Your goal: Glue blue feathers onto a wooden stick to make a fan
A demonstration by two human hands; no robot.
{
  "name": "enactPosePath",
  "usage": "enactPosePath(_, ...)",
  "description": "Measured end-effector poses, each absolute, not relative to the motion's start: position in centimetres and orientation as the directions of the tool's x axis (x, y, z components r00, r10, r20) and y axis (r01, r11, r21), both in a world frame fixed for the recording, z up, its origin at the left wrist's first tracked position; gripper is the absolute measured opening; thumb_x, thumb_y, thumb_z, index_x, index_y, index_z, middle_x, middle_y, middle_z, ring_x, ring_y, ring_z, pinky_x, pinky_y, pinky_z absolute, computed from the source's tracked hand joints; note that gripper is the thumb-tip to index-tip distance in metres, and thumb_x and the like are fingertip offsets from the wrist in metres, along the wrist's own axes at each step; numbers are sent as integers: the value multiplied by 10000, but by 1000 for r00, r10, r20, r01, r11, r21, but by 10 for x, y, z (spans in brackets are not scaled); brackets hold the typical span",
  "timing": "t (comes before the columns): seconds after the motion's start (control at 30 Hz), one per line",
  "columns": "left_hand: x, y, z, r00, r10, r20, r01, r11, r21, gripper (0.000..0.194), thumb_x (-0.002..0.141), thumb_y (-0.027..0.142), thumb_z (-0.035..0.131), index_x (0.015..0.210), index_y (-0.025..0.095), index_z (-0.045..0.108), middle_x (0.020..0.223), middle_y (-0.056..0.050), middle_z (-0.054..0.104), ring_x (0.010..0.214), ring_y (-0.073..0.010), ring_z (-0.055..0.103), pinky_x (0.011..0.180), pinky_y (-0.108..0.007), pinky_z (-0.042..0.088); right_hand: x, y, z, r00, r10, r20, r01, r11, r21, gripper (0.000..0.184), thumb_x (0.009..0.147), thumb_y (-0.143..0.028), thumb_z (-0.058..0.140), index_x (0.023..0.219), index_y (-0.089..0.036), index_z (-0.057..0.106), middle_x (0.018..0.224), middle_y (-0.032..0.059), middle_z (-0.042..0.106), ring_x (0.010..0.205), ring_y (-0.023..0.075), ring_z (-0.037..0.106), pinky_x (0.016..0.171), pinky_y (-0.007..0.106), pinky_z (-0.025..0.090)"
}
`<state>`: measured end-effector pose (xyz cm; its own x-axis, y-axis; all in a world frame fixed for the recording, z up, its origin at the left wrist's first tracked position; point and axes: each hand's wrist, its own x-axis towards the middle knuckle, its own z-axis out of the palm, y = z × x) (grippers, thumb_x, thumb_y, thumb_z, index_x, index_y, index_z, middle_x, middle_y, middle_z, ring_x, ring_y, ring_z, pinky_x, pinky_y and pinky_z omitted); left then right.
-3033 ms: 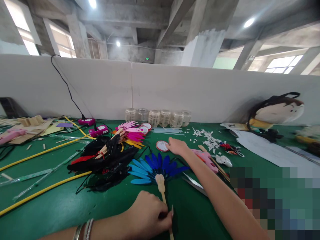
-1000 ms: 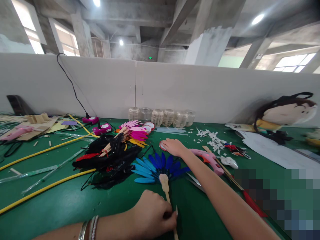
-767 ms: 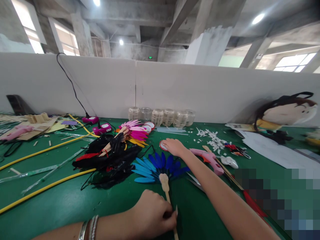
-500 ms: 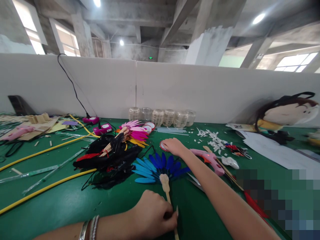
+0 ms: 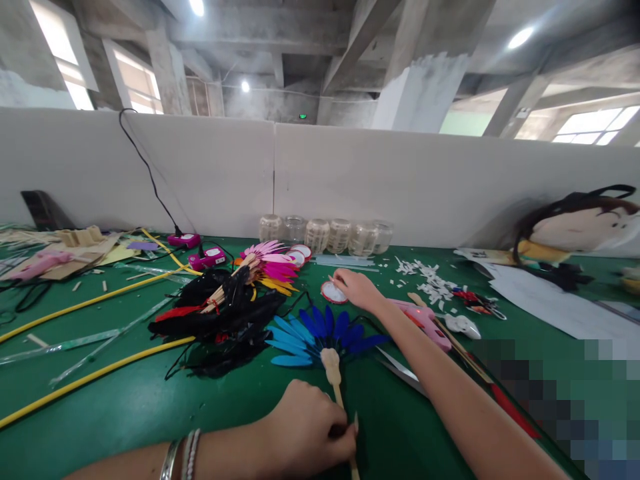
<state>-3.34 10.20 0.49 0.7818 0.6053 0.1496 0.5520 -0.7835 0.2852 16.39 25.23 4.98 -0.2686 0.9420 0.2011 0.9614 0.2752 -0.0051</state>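
Note:
My left hand (image 5: 313, 427) is closed around the wooden handle (image 5: 342, 395) of a feather fan. The fan's blue feathers (image 5: 320, 333) spread from light blue on the left to dark blue on the right, above a pale wooden head (image 5: 331, 363). My right hand (image 5: 357, 288) is over the right edge of a round red-rimmed white lid (image 5: 333, 292), its fingers drawn together. Whatever may be between those fingertips is too small to make out. Under my right forearm lie scissors (image 5: 400, 368) and a pink glue gun (image 5: 425, 323), both partly covered.
Black feathers (image 5: 215, 327) and a pink feather fan (image 5: 270, 260) lie left of centre. Several glass jars (image 5: 317, 236) line the white partition (image 5: 350, 173). White scraps (image 5: 433, 283) are scattered at right. Yellow tubing (image 5: 100, 383) and a purple power socket (image 5: 207, 258) are at left.
My right hand has shifted slightly right, uncovering more of the red-rimmed lid. My left hand keeps its hold on the fan handle.

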Motion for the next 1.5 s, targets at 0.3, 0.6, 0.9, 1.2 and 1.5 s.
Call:
enactPosePath(0.3, -34, 101, 11, 775, 619, 128, 559, -765, 319, 354, 794, 332, 418, 556, 182, 634, 526, -18, 650, 428, -86, 524, 415, -266, 109, 147, 207, 56, -393, 895, 211, 892, 427, -149, 302, 895, -315, 259, 807, -188, 519, 849, 44, 596, 762, 141, 526, 655, 230, 342)
enactPosePath(0.6, -34, 100, 15, 771, 624, 128, 551, -754, 358, 354, 789, 312, 426, 532, 179, 630, 500, -11, 633, 419, -82, 502, 420, -263, 117, 129, 150, 57, -551, 824, 133, 797, 567, -208, 294, 903, -305, 266, 801, -170, 507, 814, 55, 559, 724, 149, 484, 678, 272, 354)
enactPosePath(0.9, -34, 101, 12, 772, 621, 132, 552, -760, 343, 349, 788, 322, 427, 545, 179, 633, 517, -17, 642, 426, -85, 509, 422, -262, 111, 127, 151, 52, -712, 700, 53, 702, 712, 22, 334, 909, -284, 259, 807, -174, 558, 794, 42, 535, 698, 152, 441, 606, 271, 287)
enactPosePath(1.2, -34, 100, 14, 776, 618, 122, 553, -761, 338, 359, 800, 318, 417, 552, 182, 637, 530, -16, 650, 442, -97, 528, 424, -265, 122, 127, 153, 39, -745, 666, 45, 667, 740, 88, 325, 907, -234, 247, 834, -162, 555, 798, 52, 540, 709, 162, 447, 614, 282, 303)
enactPosePath(1.5, -35, 102, 14, 774, 621, 123, 558, -761, 330, 364, 801, 331, 410, 560, 179, 635, 538, -24, 655, 452, -107, 549, 422, -267, 132, 127, 154, 38, -737, 673, 60, 675, 737, 37, 366, 914, -236, 211, 851, -145, 560, 795, 64, 537, 713, 163, 445, 644, 287, 335)
